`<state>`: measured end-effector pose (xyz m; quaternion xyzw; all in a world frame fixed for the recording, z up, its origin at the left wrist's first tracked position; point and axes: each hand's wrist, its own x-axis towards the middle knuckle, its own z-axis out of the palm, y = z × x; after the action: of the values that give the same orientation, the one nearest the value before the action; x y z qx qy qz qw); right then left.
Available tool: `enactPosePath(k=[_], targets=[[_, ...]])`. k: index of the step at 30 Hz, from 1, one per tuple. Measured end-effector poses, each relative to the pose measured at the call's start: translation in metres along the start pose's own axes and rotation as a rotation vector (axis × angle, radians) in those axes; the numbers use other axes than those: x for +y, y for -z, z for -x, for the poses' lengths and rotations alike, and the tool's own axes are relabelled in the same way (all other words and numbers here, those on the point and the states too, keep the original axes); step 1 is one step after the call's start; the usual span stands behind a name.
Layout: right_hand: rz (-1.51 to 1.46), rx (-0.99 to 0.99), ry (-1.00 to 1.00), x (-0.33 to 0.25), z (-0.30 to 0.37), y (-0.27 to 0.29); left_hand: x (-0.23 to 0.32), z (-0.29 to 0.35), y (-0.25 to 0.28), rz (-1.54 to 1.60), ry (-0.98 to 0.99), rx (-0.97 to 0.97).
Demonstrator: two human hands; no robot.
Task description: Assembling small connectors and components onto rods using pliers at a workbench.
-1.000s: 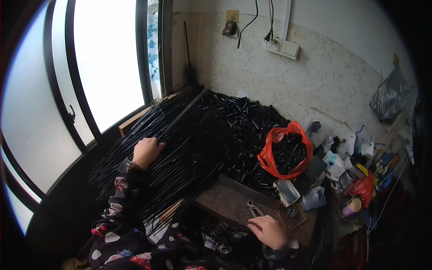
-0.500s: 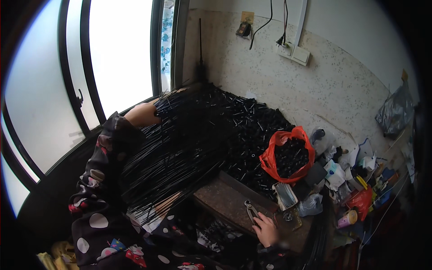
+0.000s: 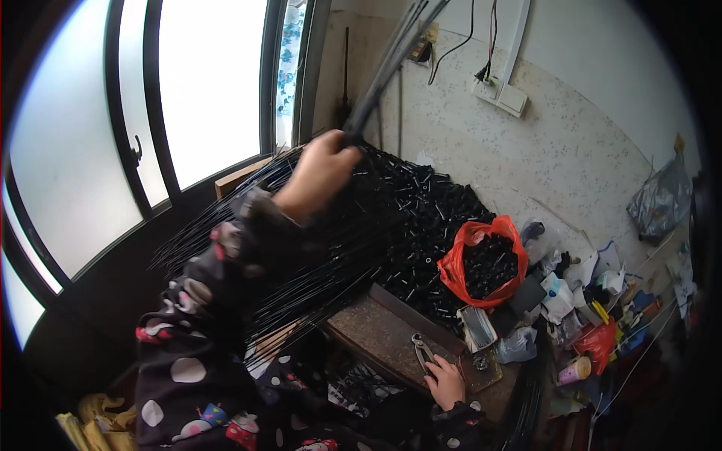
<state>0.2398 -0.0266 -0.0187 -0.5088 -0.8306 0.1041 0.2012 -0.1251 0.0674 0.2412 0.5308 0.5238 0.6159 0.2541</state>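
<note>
Raised over the pile, my left hand (image 3: 320,179) is closed round a bundle of thin black rods (image 3: 385,71), which slants up toward the wall and is blurred by motion. Below that arm spreads a large pile of long thin black rods (image 3: 301,289). My right hand (image 3: 448,385) is at the near edge of a worn brown work board (image 3: 368,331), its fingers round the handles of metal pincers (image 3: 421,347). The pincers' jaws point away from me. A heap of short black tubular parts (image 3: 417,199) lies beyond the rods.
A red plastic bag (image 3: 453,263) full of small black parts stands right of the heap. Further right are a clear bag (image 3: 519,344), a cup (image 3: 575,371) and mixed clutter. Frosted windows (image 3: 214,90) line the left; a socket (image 3: 487,89) is on the wall.
My left hand has come up and right from the rod pile's left side, lifting a bundle of rods. My right hand stays at the pincers. The view has shifted slightly.
</note>
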Motion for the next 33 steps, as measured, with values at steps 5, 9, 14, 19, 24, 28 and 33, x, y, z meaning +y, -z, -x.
enactPosePath(k=[5, 9, 14, 19, 24, 28, 33], targets=[[0.077, -0.031, -0.053, 0.0, 0.007, 0.005, -0.027, 0.014, -0.106, 0.361, -0.053, -0.064], [0.111, -0.027, -0.164, 0.005, 0.021, 0.011, -0.058, 0.032, -0.148, 0.414, -0.118, 0.021], [0.076, -0.071, -0.139, 0.022, 0.032, 0.02, -0.103, 0.068, -0.154, 0.453, 0.045, -0.355], [-0.361, 0.145, 0.058, -0.069, -0.005, 0.057, -0.086, 0.097, -0.166, 0.716, -0.037, -0.324], [-0.431, 0.522, 0.071, -0.132, -0.049, 0.032, -0.047, 0.117, -0.161, 0.564, 0.142, -0.532], [-1.458, 0.073, -0.244, -0.109, -0.034, -0.005, -0.058, 0.104, -0.149, 0.974, 0.416, -0.705], [-1.539, 0.188, -0.275, -0.113, -0.03, -0.002, -0.079, 0.11, -0.131, 0.938, 0.464, -0.886]])
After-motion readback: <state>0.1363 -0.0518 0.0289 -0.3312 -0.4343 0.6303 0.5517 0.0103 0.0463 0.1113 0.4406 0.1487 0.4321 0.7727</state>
